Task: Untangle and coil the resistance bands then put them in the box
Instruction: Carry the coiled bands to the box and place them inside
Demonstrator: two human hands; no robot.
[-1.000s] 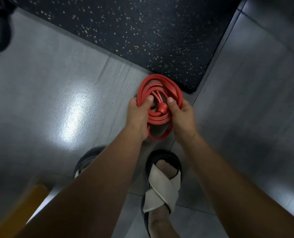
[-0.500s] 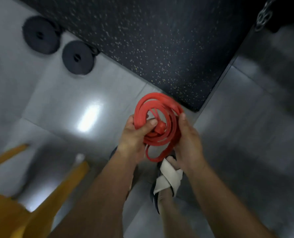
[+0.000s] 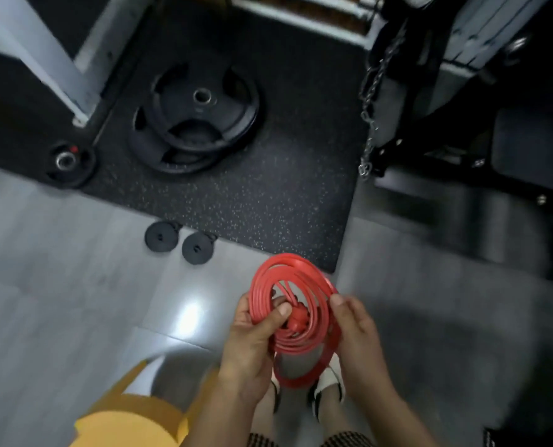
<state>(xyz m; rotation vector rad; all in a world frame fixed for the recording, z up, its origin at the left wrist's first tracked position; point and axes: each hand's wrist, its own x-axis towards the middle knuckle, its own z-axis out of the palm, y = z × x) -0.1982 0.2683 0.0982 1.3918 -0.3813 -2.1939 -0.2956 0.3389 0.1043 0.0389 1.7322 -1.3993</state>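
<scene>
A red resistance band (image 3: 313, 337) is wound into a loose coil of several loops, held up in front of me above the floor. My left hand (image 3: 252, 346) grips the coil's left side, thumb pressed over the loops near a red knot at the centre. My right hand (image 3: 359, 346) holds the right edge of the coil, fingers curled behind it. One loop hangs lower than the others. An orange-yellow box (image 3: 133, 417) with open flaps stands on the floor at the lower left, partly cut off by the frame.
A speckled black rubber mat (image 3: 268, 195) lies ahead with a large weight plate (image 3: 197, 117) and a smaller plate (image 3: 70, 161). Two small black discs (image 3: 178, 241) sit on the grey floor. Gym machinery with a chain (image 3: 368, 117) stands at the right. My sandalled feet (image 3: 326, 388) are below.
My view has tilted up and the gym equipment has come into sight. Both hands keep hold of the red coil, which now sits lower in the frame; the box is nearer at lower left.
</scene>
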